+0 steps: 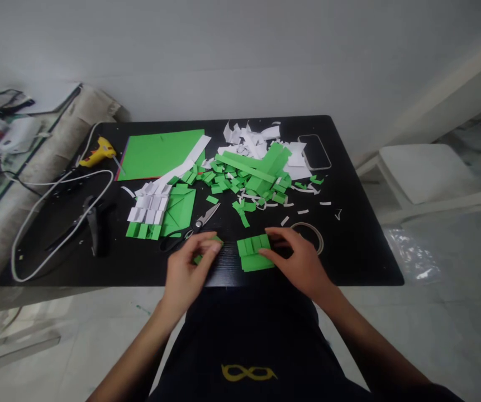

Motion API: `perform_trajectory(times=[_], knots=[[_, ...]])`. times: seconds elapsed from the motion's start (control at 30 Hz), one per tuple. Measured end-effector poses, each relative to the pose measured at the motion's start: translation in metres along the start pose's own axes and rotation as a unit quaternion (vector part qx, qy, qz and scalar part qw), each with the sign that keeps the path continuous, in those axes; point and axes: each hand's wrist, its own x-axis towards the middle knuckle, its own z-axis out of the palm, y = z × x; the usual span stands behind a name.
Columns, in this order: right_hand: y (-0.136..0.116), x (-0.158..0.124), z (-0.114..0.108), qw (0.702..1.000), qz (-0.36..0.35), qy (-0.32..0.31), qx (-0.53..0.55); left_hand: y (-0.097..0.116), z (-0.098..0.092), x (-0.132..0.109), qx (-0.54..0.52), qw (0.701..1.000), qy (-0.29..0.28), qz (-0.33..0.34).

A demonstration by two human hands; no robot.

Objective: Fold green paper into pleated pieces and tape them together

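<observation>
My left hand (190, 265) is closed in a pinch around a small green paper piece (217, 240), mostly hidden by the fingers. Near the front edge of the black table, my right hand (299, 259) grips the right side of a pleated green paper piece (251, 259), thumb on top. Just beyond my left hand lie scissors (200, 223) with black handles, their blades pointing away to the right. A roll of tape (313, 231) rests flat beside my right hand. To the left sit pleated white and green paper strips (150, 206) and a folded green sheet (181, 209).
Green and white paper scraps (257, 167) are heaped mid-table. A green sheet stack (156, 153) lies at the back left, near a yellow glue gun (101, 152) and its looping white cable (31, 223). Black-handled pliers (93, 223) lie left; a phone (316, 152) lies at the back right.
</observation>
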Motion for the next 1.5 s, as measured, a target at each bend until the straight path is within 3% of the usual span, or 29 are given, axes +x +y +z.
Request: perform_trajectory(times=[0.13, 0.3, 0.5, 0.6, 0.77, 0.9, 1.03, 1.2, 1.37, 1.5], knots=[[0.011, 0.004, -0.031, 0.982, -0.080, 0.047, -0.166, -0.009, -0.043, 0.012, 0.161, 0.985, 0.056, 0.005], [0.033, 0.003, -0.070, 0.954, -0.035, -0.044, -0.293, -0.025, -0.080, 0.021, 0.331, 0.943, 0.009, 0.030], [0.034, 0.003, -0.072, 0.944, -0.008, -0.073, -0.322, -0.033, -0.076, 0.023, 0.439, 0.897, -0.042, 0.036], [0.021, 0.005, -0.069, 0.942, -0.019, -0.040, -0.331, -0.032, -0.069, 0.024, 0.469, 0.881, -0.055, 0.037], [-0.004, 0.006, -0.072, 0.955, -0.087, 0.060, -0.278, -0.028, -0.068, 0.021, 0.478, 0.875, -0.043, 0.058], [-0.019, 0.005, -0.069, 0.992, -0.100, 0.015, -0.074, -0.025, -0.078, 0.015, 0.408, 0.910, -0.028, 0.068], [-0.029, 0.006, -0.056, 0.994, -0.057, -0.041, 0.082, -0.017, -0.085, 0.011, 0.287, 0.955, -0.058, 0.048], [-0.039, 0.012, -0.039, 0.986, -0.094, -0.077, 0.117, -0.013, -0.078, 0.010, 0.197, 0.971, -0.100, 0.086], [-0.044, 0.015, -0.030, 0.980, -0.117, -0.108, 0.121, -0.006, -0.069, 0.014, 0.196, 0.963, -0.149, 0.108], [-0.043, 0.015, -0.026, 0.981, -0.121, -0.120, 0.090, 0.005, -0.068, 0.017, 0.228, 0.951, -0.150, 0.147]])
